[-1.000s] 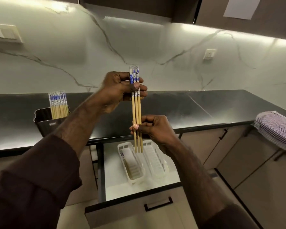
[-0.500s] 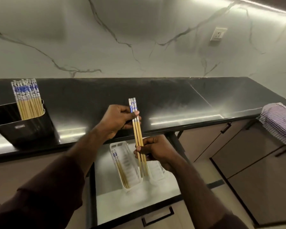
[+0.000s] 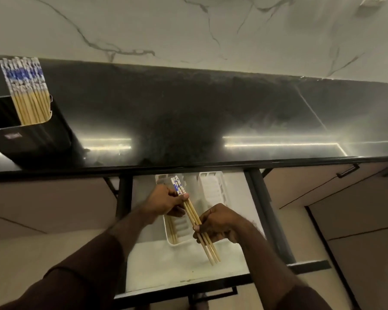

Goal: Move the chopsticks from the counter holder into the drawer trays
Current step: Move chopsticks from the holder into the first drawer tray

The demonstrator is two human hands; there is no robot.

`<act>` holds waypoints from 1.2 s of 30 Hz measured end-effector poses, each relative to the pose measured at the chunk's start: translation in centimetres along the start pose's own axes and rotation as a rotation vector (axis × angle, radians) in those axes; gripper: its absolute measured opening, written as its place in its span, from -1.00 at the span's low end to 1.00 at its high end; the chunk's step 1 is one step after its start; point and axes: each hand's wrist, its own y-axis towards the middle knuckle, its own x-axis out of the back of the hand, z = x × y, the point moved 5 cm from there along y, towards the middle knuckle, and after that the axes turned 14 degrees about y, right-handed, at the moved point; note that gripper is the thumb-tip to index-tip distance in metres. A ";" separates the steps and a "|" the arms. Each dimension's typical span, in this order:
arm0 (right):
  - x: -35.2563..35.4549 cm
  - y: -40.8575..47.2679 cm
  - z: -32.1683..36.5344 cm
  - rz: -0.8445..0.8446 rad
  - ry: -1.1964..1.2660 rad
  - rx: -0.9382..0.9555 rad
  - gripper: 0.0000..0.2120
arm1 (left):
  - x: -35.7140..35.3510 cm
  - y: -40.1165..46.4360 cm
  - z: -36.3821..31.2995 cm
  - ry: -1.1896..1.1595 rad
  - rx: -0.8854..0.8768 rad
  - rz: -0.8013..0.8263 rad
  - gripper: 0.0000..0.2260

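Single view: head-worn wide-angle camera, facing forward and steeply down. Close above the hands at lower centre; open drawer beneath them, counter across mid-frame, marble wall along top edge.

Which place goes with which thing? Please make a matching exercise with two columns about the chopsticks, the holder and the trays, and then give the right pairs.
Things:
1. black rectangular counter holder
2. bundle of bamboo chopsticks with blue-and-white tops
3. left white plastic tray
4. right white plastic tray

Places or states:
A. in the open drawer, with a few chopsticks lying in it
B. held by both hands above the drawer
C. on the dark counter at far left, with many chopsticks standing in it
D. in the open drawer, no chopsticks visible in it

Pairs: 1-C, 2-B, 3-A, 4-D
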 end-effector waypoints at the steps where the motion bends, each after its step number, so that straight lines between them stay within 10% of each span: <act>1: 0.3 0.8 -0.2 0.005 -0.012 -0.024 -0.82 | -0.3 0.5 0.6 -0.005 0.018 -0.007 -0.84; 17: -1.3 11.9 -0.4 -0.131 -0.054 -0.035 -0.88 | 0.0 7.2 6.1 0.027 0.196 -0.278 -0.83; 36: -4.3 15.8 -2.4 -0.481 -0.427 0.150 -0.82 | -2.0 8.4 5.6 1.009 -0.023 -0.264 -0.89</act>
